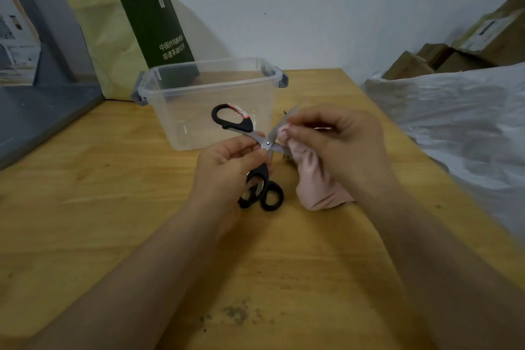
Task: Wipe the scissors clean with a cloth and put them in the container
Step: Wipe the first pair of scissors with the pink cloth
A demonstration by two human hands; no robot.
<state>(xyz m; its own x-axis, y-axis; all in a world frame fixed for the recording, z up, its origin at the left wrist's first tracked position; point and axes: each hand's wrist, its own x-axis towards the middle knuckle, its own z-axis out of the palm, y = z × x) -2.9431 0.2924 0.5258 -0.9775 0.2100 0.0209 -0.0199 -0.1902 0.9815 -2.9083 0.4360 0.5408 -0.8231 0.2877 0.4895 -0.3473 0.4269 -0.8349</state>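
Scissors [267,144] with black handles are held up off the wooden table [113,207], just in front of the clear plastic container [181,111], and they are splayed wide open. One taped handle loop points up toward the container and the other hangs down toward the person.

The left hand [227,167] grips them close to the pivot, fingers curled over the lower handle shank. The right hand [341,136] pinches a pink cloth [315,185] around one blade just beyond the pivot, and the rest of the cloth trails down to the table.

From where I stand, the main danger looks like the open blades. Only bunched fabric lies between the right fingertips [292,131] and the edge, so a stroke along the edge rather than across the flat could cut through to skin.

The left hand seems to steady one half only. If the upper handle swings, the blades could close on the cloth, or on the fingers pinching it.

The cloth might also catch at the pivot and jerk the scissors out of that short grip. They would then drop onto the table.

The free blade tip, blurred here, points toward the container wall, so a hard wipe could knock it.

The container has its lid off and I can see nothing inside it. The scissors would probably be safer closed before they go in, so no point is left sticking up.

A green and yellow bag [113,45] leans against the wall behind.
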